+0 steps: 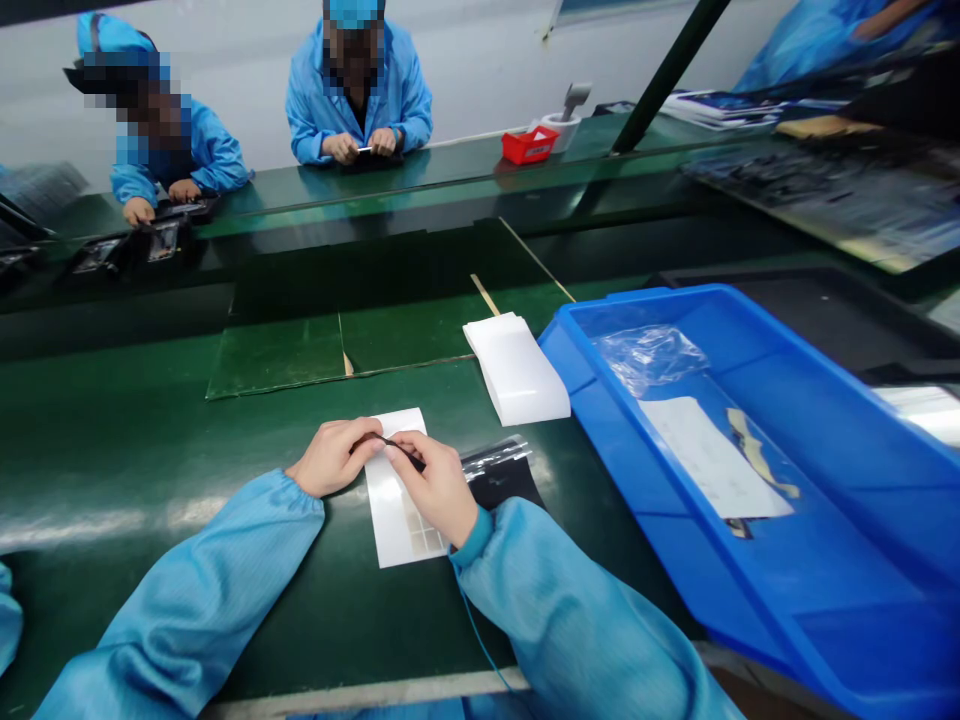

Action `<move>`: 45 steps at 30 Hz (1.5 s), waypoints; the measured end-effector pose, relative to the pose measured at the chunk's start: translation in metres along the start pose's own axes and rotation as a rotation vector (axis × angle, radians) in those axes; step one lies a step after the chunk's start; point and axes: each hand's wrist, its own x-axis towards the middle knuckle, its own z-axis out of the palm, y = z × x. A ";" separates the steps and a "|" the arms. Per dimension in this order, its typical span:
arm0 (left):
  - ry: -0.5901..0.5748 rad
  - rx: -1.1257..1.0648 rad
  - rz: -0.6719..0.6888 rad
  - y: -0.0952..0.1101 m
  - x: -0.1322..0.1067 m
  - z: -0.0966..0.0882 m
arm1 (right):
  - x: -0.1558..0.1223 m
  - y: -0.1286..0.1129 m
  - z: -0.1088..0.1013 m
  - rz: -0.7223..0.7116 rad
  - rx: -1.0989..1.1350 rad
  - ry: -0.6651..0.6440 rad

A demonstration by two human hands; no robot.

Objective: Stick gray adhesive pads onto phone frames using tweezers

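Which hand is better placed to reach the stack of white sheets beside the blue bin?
Probably the right hand: it sits closer to the stack of white sheets than the left hand. Both hands seem to be pinching a small black strip, though, so it would need to let go first.

The fingers [406, 452] hide most of the small black strip [397, 447]; the blue plastic tote [592, 345] runs off the right edge, and the sheet [709, 457] inside shows nothing legible.

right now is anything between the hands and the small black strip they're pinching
Nothing visible stands in the way. The left hand and right hand both touch the small black strip directly, pinching it above the white sheet, which lies underneath rather than between them.
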 end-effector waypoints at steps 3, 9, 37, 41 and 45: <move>0.000 -0.026 -0.025 -0.001 0.000 0.000 | -0.001 0.000 0.000 0.000 0.031 0.008; -0.047 0.014 -0.030 0.000 0.001 -0.001 | 0.000 0.000 0.000 0.006 0.040 0.006; -0.041 -0.001 -0.013 -0.001 0.000 0.000 | 0.000 0.001 0.001 0.016 0.065 0.026; -0.025 0.017 0.005 -0.001 0.002 0.001 | 0.001 0.000 -0.002 -0.020 0.013 -0.013; -0.022 0.016 0.005 0.001 0.004 0.002 | 0.002 0.001 -0.004 -0.028 -0.024 -0.011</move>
